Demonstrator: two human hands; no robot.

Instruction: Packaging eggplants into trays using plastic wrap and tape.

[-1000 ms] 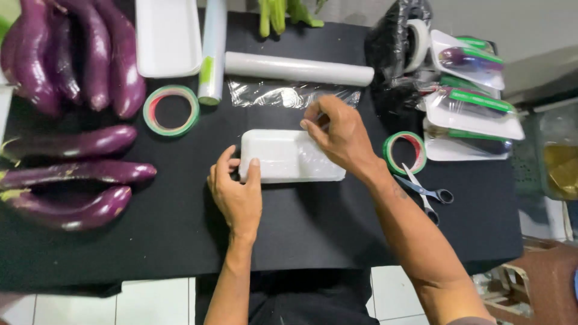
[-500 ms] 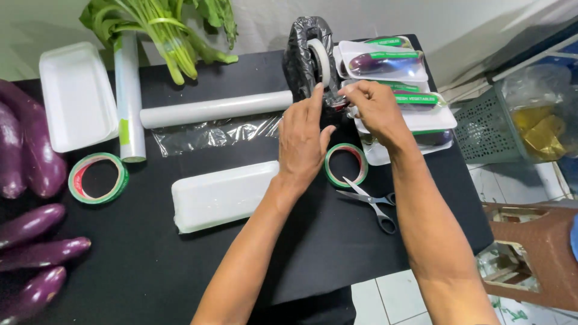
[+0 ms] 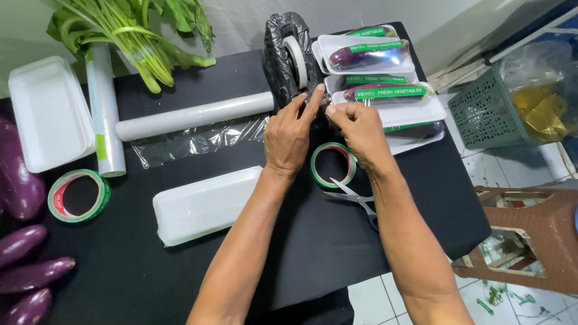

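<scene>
Head view: both hands meet at the black-wrapped tape dispenser with a white tape roll [image 3: 293, 57], which stands at the far edge of the black tabletop [image 3: 313, 253]. The left hand [image 3: 289, 138] has its index finger stretched up against the dispenser's lower front, the other fingers curled. The right hand [image 3: 356, 127] sits just right of the left hand, its thumb and forefinger pinched together close to the left fingertips; whether a tape end lies between them cannot be told.

Positions relative to the dispenser:
- Right of it: a stack of white foam trays holding wrapped purple eggplants with green label strips [image 3: 376, 78], touching the dispenser's side.
- Nearer the person: a green-and-red ring of tape [image 3: 333, 164] under the two wrists, with grey metal scissors [image 3: 355, 201] just beyond it.
- Left: a white roll of cling film [image 3: 195, 115] with a clear sheet pulled out, then an upright-lying second roll [image 3: 103, 108].
- Near left: a film-wrapped white foam tray [image 3: 208, 204].
- Far left: a second green tape ring [image 3: 79, 195], an empty white foam tray [image 3: 48, 111], loose purple eggplants [image 3: 27, 265] and leafy green stalks [image 3: 138, 30].
</scene>
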